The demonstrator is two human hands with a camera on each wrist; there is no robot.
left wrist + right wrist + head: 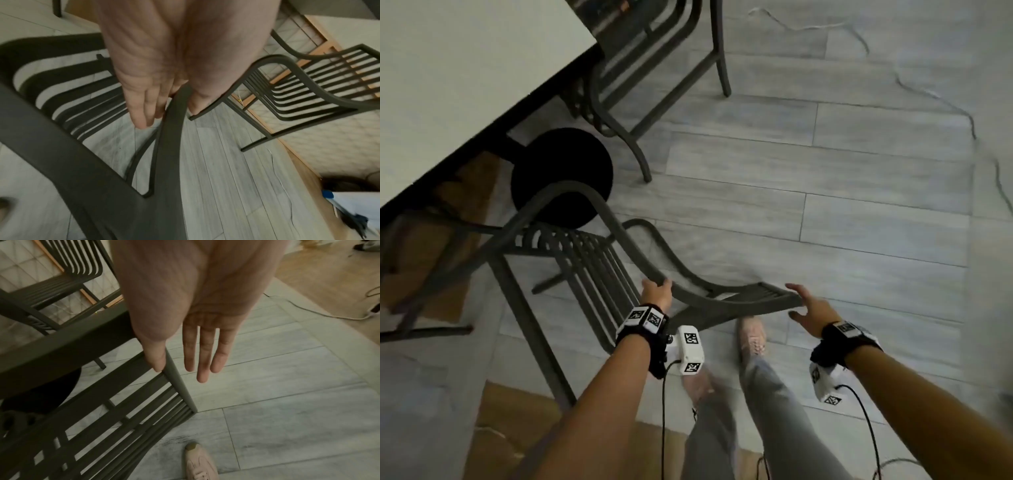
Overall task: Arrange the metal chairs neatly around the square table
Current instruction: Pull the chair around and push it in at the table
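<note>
The near metal chair [599, 270] stands on the grey plank floor [825, 192] just off the corner of the white desk [448, 85], its slatted seat pointing under the desk edge beside the desk's round black base [561, 174]. The left hand [655, 293] grips the curved top rail where the armrest sweeps up, its fingers [144, 110] on one side of the bar and the thumb on the other. The right hand [806, 308] lies at the far end of the backrest, its fingers [203, 353] straight and spread, only the thumb resting along the end bar (a steadying touch, not a grip, as far as the wrist view shows). A second chair [654, 78] already sits tucked at the desk's adjoining side. The step in hand looks like squaring and sliding this chair in; it would go best with both hands pushing evenly so the back ends up parallel to the desk edge, the front legs steered clear of the round base, and the feet [751, 337] kept back from the rear legs. A firmer right-hand hold would stop the frame from pivoting.
</note>
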